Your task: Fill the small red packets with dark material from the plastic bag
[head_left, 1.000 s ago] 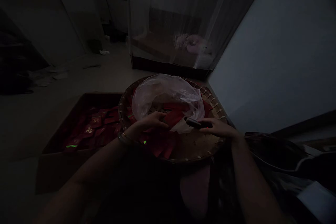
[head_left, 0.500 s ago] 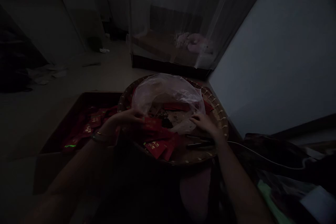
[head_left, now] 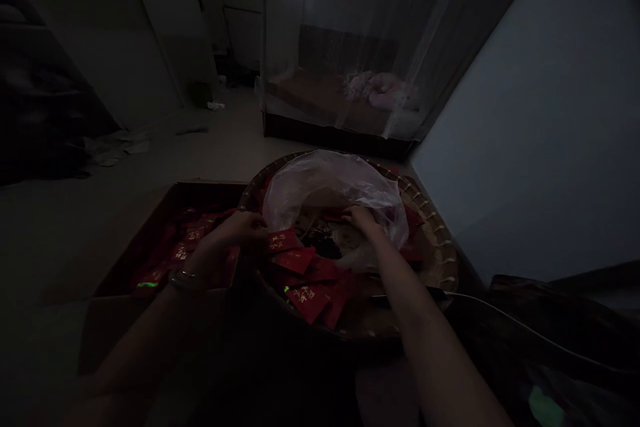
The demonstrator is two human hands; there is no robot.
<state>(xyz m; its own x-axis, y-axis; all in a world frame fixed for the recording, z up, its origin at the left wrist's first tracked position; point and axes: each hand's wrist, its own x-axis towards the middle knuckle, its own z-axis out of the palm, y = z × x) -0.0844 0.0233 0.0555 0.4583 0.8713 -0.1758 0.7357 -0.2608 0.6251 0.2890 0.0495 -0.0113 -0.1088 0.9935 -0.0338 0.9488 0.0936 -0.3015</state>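
The scene is very dim. My left hand (head_left: 243, 228) has its fingers closed on the left edge of a red envelope with gold characters (head_left: 283, 240), over the near left rim of a round woven basket (head_left: 443, 240). More red envelopes (head_left: 309, 300) lie overlapped just below it. A clear plastic bag (head_left: 330, 173) stands wide open in the basket, with small dark and pale pieces inside that I cannot identify. My right hand (head_left: 364, 221) reaches into the bag's mouth, fingers drawn together; whatever is between them is too dark to make out.
Left of the basket is a cardboard box (head_left: 173, 195) holding many red envelopes. A dark tool with a white cord (head_left: 493, 307) lies partly under my right forearm. Beyond stands a bed behind a sheer net (head_left: 340, 33); a pale wall (head_left: 540, 113) rises at right.
My right hand has moved left from the bag's right edge into its mouth. My left hand has drawn back slightly with the red envelope, and the view has shifted a little.
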